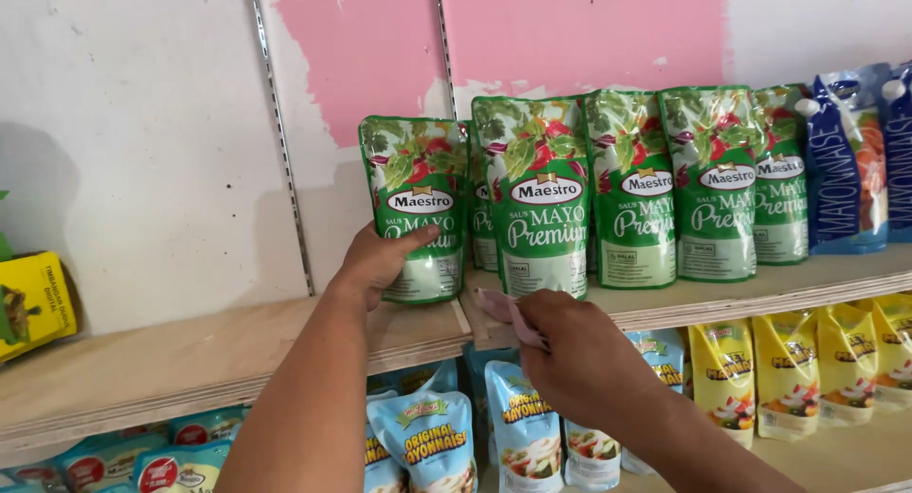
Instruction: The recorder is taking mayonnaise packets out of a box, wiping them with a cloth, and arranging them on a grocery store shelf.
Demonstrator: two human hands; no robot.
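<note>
Nearest the camera, two bare forearms reach up from the bottom edge. The right hand (579, 355) is closed around a small pink cloth (508, 314), its grip pinching the fabric against the front lip of the wooden shelf (171, 360). The left hand (375, 260) is a little higher and further in, its fingers wrapped around the lower left side of a green stand-up pouch (418, 208), which stands upright on the shelf at the left end of its row.

Under the arms, a lower shelf carries light blue pouches (432, 445) and, to the right, yellow pouches (788, 369), all upright.

The upper shelf is pale, unfinished plywood made of two boards meeting just beside the held pouch. To the right, more green pouches (655, 189) stand shoulder to shoulder, followed by blue pouches (850, 165) near the right edge. At the far left a yellow packet (33, 303) leans, well apart from the row.

Behind everything the wall (142, 123) is rough white plaster with a large pink patch (570, 28) at the top, and two metal shelf rails (280, 142) run up it.
</note>
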